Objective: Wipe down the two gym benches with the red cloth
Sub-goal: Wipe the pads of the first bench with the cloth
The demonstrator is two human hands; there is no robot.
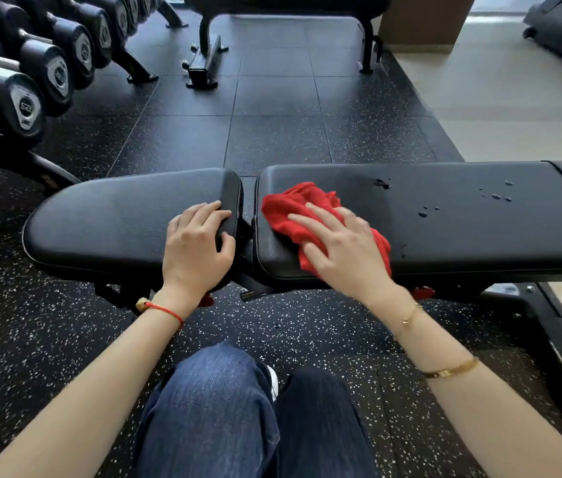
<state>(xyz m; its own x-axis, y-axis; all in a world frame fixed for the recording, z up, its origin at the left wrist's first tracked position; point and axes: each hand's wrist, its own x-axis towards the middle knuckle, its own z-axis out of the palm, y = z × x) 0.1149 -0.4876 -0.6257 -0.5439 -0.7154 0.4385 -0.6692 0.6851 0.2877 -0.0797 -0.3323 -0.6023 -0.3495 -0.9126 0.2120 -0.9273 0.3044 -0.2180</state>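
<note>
Two hands on near bench (462, 232), right hand (345, 250) flat pressing red cloth (293, 208), left hand (197, 246) gripping seat pad (117, 222), droplets (495, 196) ahead

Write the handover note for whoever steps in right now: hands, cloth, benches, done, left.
Left hand: rests on the seat pad, fingers curled over its edge.
Right hand: flat, pressing the red cloth on the long pad of the near bench.
Done: cannot tell.
Left: water drops further right on that pad; the far bench beyond.
</note>
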